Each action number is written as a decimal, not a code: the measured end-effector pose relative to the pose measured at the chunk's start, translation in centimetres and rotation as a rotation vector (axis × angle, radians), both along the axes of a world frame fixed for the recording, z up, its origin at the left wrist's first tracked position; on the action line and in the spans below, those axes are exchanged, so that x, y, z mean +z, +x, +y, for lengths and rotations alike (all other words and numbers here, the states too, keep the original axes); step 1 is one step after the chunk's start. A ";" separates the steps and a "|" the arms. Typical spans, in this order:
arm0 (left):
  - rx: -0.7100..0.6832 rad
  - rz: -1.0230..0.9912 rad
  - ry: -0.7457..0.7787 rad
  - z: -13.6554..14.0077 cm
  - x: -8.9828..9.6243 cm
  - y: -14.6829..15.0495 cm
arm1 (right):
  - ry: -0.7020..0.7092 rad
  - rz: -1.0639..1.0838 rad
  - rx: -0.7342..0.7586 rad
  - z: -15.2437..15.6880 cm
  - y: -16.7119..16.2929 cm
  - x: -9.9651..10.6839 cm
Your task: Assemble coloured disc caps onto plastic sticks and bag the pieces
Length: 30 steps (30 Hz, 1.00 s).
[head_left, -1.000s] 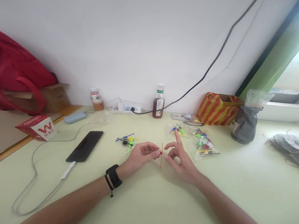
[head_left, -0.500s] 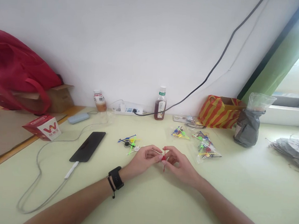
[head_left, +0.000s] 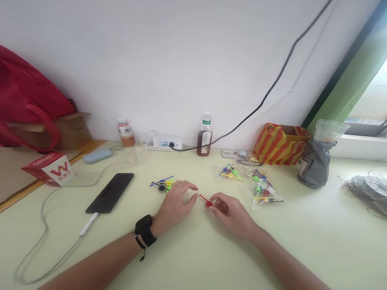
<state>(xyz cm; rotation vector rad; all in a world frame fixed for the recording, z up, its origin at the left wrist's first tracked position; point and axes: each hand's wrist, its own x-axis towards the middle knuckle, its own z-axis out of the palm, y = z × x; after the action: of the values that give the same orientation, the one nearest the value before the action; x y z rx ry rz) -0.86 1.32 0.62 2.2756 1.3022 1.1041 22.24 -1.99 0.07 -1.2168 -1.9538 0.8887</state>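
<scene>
Seemingly, the red piece (head_left: 209,204) is pinched at its round end by the right hand (head_left: 233,213), over the pale green table (head_left: 197,261), perhaps so that its thin arm is left free. The tip is pointed towards the left hand (head_left: 175,204), whose thumb and forefinger are held slightly parted; whether it is touched cannot be told. A glossy, plastic-looking disc with a slim, slanted stem is seen.

The red piece (head_left: 209,204) is looking plastic and smooth, the phone (head_left: 110,193) glossy, the red bag (head_left: 24,87) matt cloth
</scene>
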 end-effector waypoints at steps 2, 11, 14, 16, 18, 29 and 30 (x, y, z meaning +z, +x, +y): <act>0.122 0.173 0.096 0.6 0.2 -0.9 | 0.021 -0.039 0.003 -0.1 0.0 0.3; 0.347 0.595 -0.050 1.7 -0.7 -2.8 | 0.084 -0.247 -0.075 -0.1 0.4 0.0; 0.185 0.550 -0.071 0.8 -0.3 -1.9 | 0.113 -0.257 -0.060 -0.1 0.4 0.1; 0.031 0.487 -0.102 0.0 0.2 -1.5 | 0.134 -0.258 -0.049 0.0 0.4 0.2; -0.104 0.430 -0.127 -0.6 0.6 -1.3 | 0.148 -0.252 -0.036 0.1 0.5 0.2; -0.516 0.530 0.272 -7.6 4.0 2.3 | 0.197 -0.151 -0.051 0.5 0.5 -0.8; -0.616 0.554 0.274 -9.7 4.0 2.9 | 0.194 -0.146 -0.057 0.5 0.5 -0.8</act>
<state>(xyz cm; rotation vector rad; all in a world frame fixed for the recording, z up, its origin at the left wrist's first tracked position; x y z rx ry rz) 2.05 -8.36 4.63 3.0202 0.5053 0.4697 22.72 -1.50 -0.73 -1.2450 -2.0556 0.5804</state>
